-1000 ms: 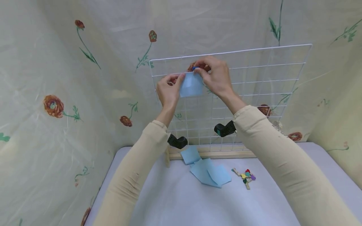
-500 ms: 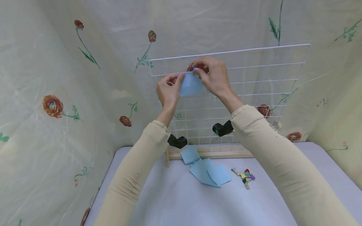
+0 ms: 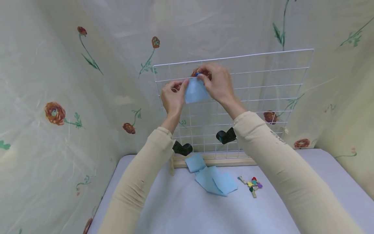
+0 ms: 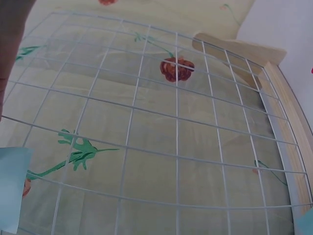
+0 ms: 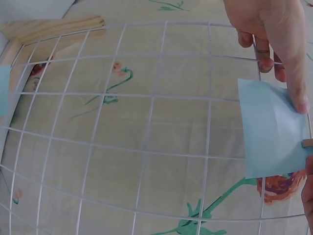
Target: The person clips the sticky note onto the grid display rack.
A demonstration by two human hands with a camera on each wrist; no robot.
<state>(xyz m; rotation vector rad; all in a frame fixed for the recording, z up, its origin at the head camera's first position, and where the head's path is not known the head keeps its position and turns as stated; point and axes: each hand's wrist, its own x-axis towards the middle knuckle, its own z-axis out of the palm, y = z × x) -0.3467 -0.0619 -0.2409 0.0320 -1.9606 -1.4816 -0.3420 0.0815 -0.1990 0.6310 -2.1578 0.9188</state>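
Note:
A light blue square of paper (image 3: 195, 92) hangs at an upper wire of the white wire grid (image 3: 233, 57). My left hand (image 3: 173, 97) pinches its upper left corner against that wire, thumb in front. At the paper's top edge my right hand (image 3: 217, 83) pinches a small clothespin with a blue ornament (image 3: 197, 74). In the right wrist view a wooden clothespin tip (image 5: 307, 143) meets the edge of the paper (image 5: 274, 132); the rest is cut off by the frame. Whether it bites on the wire I cannot tell. The left wrist view shows only part of the paper (image 4: 13, 188).
A wooden base (image 3: 230, 161) carries the grid on a white-covered table (image 3: 175, 208). Several blue papers (image 3: 208, 180) lie before it, beside a small pile of clothespins with coloured ornaments (image 3: 252, 185). Floral cloth (image 3: 102, 97) surrounds the table. Each wrist wears a black camera (image 3: 182, 149).
The head view has tilted up a little. My right hand and the clothespin have shifted slightly left along the paper's top edge; my left hand keeps its pinch.

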